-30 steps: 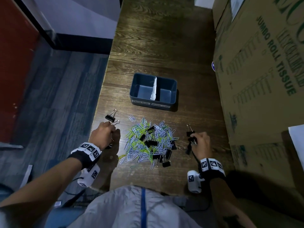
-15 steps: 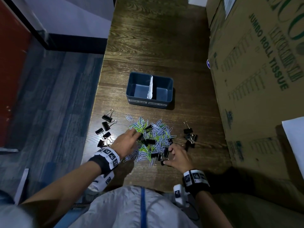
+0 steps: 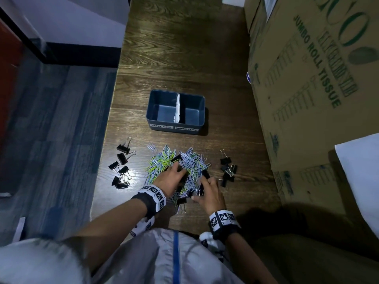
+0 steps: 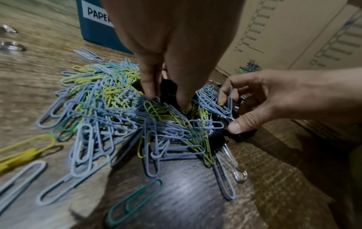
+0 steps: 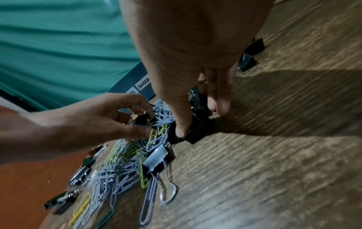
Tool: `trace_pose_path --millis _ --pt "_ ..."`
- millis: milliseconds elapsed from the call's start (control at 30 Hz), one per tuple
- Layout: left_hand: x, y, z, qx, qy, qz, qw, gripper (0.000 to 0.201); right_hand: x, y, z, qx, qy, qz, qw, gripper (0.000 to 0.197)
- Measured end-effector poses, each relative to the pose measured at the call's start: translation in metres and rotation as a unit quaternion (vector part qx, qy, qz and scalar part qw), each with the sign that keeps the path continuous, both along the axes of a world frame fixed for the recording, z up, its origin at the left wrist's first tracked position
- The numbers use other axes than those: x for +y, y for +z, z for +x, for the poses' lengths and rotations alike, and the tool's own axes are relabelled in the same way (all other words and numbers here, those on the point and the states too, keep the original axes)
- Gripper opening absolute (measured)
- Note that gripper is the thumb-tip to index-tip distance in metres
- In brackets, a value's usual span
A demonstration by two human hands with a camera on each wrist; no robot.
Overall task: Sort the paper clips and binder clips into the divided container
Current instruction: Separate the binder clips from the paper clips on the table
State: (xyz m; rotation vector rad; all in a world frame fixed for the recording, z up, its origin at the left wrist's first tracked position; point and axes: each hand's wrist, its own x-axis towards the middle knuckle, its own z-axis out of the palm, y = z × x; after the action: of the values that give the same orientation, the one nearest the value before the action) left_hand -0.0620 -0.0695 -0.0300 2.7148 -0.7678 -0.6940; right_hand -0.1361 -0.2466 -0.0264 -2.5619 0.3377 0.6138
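Observation:
A heap of blue, green and yellow paper clips (image 3: 190, 160) mixed with black binder clips lies on the wooden table, in front of the blue divided container (image 3: 152, 111). The container is labelled "paper clips" on the left and "binder clips" on the right, and both halves look empty. My left hand (image 3: 178, 173) digs into the heap's middle and pinches a black binder clip (image 5: 141, 120). At the heap's right near edge, my right hand (image 3: 202, 187) pinches another black binder clip (image 5: 195, 131) between thumb and fingers.
Loose binder clips lie in a group left of the heap (image 3: 121, 167) and another group to its right (image 3: 227, 169). Large cardboard boxes (image 3: 307, 99) wall the table's right side. The table's left edge (image 3: 106, 140) drops to the floor.
Both hands have left the side groups of binder clips and come together at the heap. Each now pinches a binder clip in it.

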Motion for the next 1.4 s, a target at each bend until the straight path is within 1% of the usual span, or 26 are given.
trace_pose_path --millis 100,167,300,400,467,533,600,700,767,800,900,967,1000,1067,1133,1200,1300,1333,1400 --pt "0.005 0.001 -0.001 -0.002 0.017 -0.068 0.998 0.052 0.001 0.0 0.0 -0.02 -0.043 0.022 0.999 0.042" --pt "0.01 0.003 0.0 -0.002 0.038 -0.102 0.994 0.042 -0.001 -0.002 0.0 -0.026 -0.057 0.029 0.998 0.039" --pt "0.023 0.006 0.003 -0.04 0.068 -0.159 0.984 0.028 -0.003 -0.002 0.002 -0.043 -0.074 0.039 0.996 0.036" --pt "0.039 0.011 0.006 -0.045 0.094 -0.189 0.976 0.028 -0.003 -0.001 0.003 -0.043 -0.081 0.031 0.995 0.036" --pt "0.05 0.016 0.008 -0.056 0.105 -0.207 0.971 0.031 -0.002 -0.002 0.004 -0.042 -0.084 0.022 0.995 0.04" --pt "0.061 0.023 0.012 -0.052 0.145 -0.22 0.963 0.034 0.001 -0.003 0.004 -0.029 -0.085 0.006 0.996 0.046" --pt "0.077 0.028 0.02 -0.046 0.211 -0.215 0.953 0.036 0.002 -0.005 0.004 -0.025 -0.074 -0.03 0.996 0.053" --pt "0.107 0.03 0.039 -0.087 0.275 -0.161 0.944 0.032 0.002 -0.007 0.002 -0.032 -0.044 -0.065 0.996 0.053" --pt "0.124 0.028 0.049 -0.09 0.287 -0.107 0.948 0.029 0.001 -0.006 0.003 -0.024 -0.042 -0.062 0.997 0.054" --pt "0.13 0.027 0.053 -0.079 0.29 -0.091 0.949 0.029 0.001 -0.005 0.004 -0.021 -0.041 -0.057 0.997 0.055" --pt "0.144 0.019 0.064 -0.045 0.311 -0.092 0.945 0.034 -0.001 -0.001 0.006 -0.023 -0.042 -0.032 0.998 0.052" --pt "0.15 0.015 0.067 -0.037 0.322 -0.088 0.942 0.036 -0.003 0.0 0.008 -0.022 -0.046 -0.015 0.999 0.049" --pt "0.151 0.015 0.067 -0.041 0.318 -0.077 0.944 0.037 -0.005 -0.001 0.009 -0.021 -0.046 -0.01 0.999 0.049" --pt "0.145 0.017 0.062 -0.073 0.289 -0.035 0.954 0.041 -0.009 0.0 0.009 -0.025 -0.048 0.002 0.999 0.046" --pt "0.133 0.02 0.054 -0.122 0.238 -0.008 0.964 0.043 -0.013 0.001 0.009 -0.024 -0.053 0.014 0.998 0.044" --pt "0.115 0.021 0.046 -0.143 0.174 -0.017 0.974 0.04 -0.017 0.005 0.011 -0.017 -0.046 0.014 0.999 0.045" --pt "0.084 0.015 0.034 -0.121 0.078 -0.048 0.988 0.03 -0.022 0.014 0.018 -0.017 -0.027 0.016 0.999 0.047" --pt "0.074 0.014 0.03 -0.107 0.064 -0.052 0.991 0.031 -0.024 0.017 0.02 -0.023 -0.02 0.017 0.999 0.048" --pt "0.056 0.01 0.024 -0.072 0.052 -0.039 0.995 0.04 -0.028 0.027 0.023 -0.047 -0.002 0.029 0.998 0.049"
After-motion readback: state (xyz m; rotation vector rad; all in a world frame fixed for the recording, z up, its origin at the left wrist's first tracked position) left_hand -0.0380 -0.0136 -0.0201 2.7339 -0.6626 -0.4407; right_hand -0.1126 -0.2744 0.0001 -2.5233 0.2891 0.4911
